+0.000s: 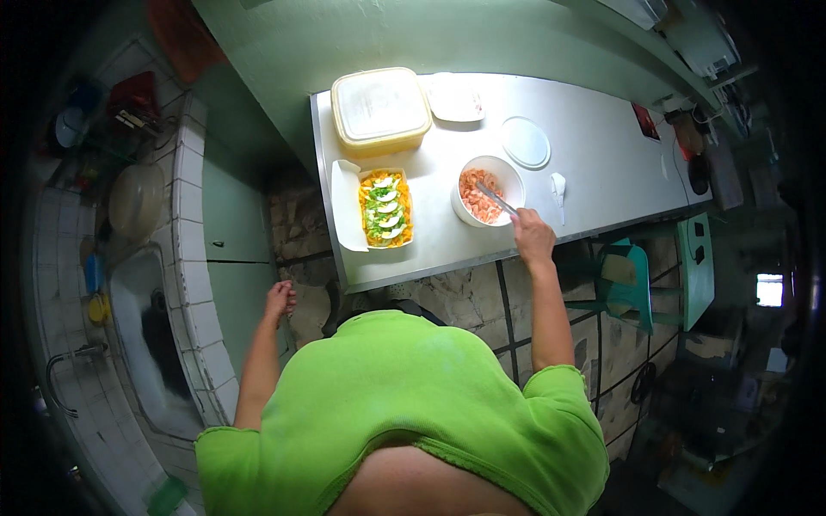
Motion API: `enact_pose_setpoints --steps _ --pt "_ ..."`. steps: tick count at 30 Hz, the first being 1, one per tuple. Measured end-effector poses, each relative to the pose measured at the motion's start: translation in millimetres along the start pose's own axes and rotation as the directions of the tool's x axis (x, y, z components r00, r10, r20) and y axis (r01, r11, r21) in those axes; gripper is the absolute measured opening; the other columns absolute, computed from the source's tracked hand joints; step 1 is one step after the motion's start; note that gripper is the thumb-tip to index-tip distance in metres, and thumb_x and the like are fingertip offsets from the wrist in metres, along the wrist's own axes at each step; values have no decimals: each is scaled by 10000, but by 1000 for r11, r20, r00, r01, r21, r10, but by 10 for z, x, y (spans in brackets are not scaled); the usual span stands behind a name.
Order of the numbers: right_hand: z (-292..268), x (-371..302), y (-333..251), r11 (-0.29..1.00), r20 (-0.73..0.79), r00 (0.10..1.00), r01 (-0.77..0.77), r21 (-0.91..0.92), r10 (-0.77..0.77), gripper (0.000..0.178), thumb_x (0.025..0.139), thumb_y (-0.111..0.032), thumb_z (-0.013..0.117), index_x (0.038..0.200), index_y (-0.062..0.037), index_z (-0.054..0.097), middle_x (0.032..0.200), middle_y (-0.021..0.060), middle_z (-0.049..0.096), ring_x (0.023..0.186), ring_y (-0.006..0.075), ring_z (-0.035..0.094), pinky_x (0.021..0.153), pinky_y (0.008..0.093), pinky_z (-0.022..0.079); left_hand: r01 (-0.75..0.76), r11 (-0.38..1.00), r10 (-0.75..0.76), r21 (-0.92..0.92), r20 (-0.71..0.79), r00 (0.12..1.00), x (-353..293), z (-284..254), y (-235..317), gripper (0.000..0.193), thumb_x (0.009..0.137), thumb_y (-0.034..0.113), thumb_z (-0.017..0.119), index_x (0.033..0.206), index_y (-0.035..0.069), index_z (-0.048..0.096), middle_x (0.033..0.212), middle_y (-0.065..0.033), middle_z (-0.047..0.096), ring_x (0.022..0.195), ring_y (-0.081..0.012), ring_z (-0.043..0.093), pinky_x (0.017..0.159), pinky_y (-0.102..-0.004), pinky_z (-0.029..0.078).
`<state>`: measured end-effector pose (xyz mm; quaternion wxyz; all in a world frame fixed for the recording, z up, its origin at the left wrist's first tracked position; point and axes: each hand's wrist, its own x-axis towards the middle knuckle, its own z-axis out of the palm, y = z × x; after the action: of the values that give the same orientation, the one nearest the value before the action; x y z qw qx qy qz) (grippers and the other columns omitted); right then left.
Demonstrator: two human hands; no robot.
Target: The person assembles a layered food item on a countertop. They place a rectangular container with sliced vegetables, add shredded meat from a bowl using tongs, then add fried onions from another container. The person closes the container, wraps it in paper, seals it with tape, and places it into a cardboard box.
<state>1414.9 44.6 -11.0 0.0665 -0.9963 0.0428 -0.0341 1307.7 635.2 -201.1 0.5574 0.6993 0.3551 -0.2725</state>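
Note:
My right hand (533, 236) grips the handle of a slim metal utensil (497, 197), whose exact kind I cannot make out. Its far end rests among pink-orange pieces (478, 206) inside a round white tub (514, 176). Left of the tub, an open white takeaway box (345, 202) holds orange food (370, 230) topped with chopped greens and a row of white slices (389, 207). My left hand (280, 299) hangs beside the table's left corner, fingers curled, with nothing visible in it.
On the white table (594, 163) stand a large lidded container (380, 107), a white tray (456, 99), a round lid (526, 142) and a small white piping bag (558, 191). A tiled counter with a sink (142, 318) runs along my left. A green chair (626, 279) stands at right.

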Motion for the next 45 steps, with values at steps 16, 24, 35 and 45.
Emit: enact_pose_setpoints --steps 16,24,35,45 --pt "-83 266 205 998 26 999 -44 46 43 219 920 -291 559 888 -85 628 909 128 626 797 394 637 694 497 498 8 939 -33 345 68 997 279 444 -1607 418 928 381 540 1131 25 622 1096 -162 659 944 -268 646 801 -396 495" --pt "2 405 127 997 -5 1000 -24 66 25 255 923 -300 543 897 -67 642 914 122 648 807 374 641 713 468 500 144 984 -153 102 86 984 79 458 -545 357 944 400 528 1179 132 545 1056 -65 638 793 -217 631 704 -426 497" --pt "-249 105 -278 744 5 1000 16 668 -26 180 868 -167 647 1020 -77 684 911 112 664 797 263 646 716 333 498 205 967 -225 148 136 965 87 696 -702 385 945 396 520 1256 168 539 1108 -87 631 827 -237 633 740 -430 496" --pt "437 436 -1224 860 -245 847 503 84 -472 240 798 -188 705 1029 -136 667 808 44 569 782 221 581 658 359 450 220 974 -224 59 75 972 -128 673 -629 410 953 404 504 1274 150 521 1067 -51 607 834 -188 593 721 -382 476"
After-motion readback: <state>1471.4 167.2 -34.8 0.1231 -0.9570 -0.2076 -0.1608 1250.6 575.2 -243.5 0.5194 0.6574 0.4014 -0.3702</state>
